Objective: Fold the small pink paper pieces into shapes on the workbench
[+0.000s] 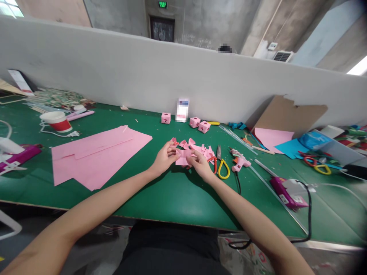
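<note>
Green tabletop (169,202) carries paper scraps (205,151); pale partition (114,72) behind, lit exit sign (162,4) on the grey wall (123,17) beyond. Pink paper piece (181,159), small and creased, is over the tabletop, pinched between fingers of left hand (164,159) and right hand (200,164).

Grey wall (209,23) behind white partition (114,65); green exit sign (163,4) above dark door (162,30); bright window (10,10) upper left.
</note>
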### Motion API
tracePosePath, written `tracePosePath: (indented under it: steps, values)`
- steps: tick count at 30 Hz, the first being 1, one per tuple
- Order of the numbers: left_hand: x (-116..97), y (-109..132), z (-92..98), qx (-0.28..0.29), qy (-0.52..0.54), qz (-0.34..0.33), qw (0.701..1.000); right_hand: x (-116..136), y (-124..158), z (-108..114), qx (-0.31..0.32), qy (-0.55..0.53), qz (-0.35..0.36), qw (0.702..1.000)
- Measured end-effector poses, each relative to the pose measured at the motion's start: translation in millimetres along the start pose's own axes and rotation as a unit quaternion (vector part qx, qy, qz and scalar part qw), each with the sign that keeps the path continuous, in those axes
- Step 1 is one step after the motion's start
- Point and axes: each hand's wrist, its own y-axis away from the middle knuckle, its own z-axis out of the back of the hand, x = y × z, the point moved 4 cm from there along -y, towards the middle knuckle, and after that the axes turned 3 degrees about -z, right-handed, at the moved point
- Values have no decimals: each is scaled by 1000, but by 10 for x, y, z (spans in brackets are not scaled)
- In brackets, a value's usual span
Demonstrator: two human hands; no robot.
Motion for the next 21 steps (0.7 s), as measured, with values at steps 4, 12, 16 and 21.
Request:
tracePosePath:
  steps: [4, 12, 16, 21]
  values:
    - [-4, 2, 0, 6, -22, -6, 1000, -12, -7, 19, -17, 13, 3, 1000]
    - [28, 2, 10, 23, -57, -19, 998, -1, -18, 46, -54, 2, -8, 998]
    - [18, 10, 14, 24, -89, -35, 995, -1, -21, 57, -60, -14, -32, 998]
    - [4, 18, 17, 16, -101, -47, 994, 24, -11, 19, -37, -12, -34, 999]
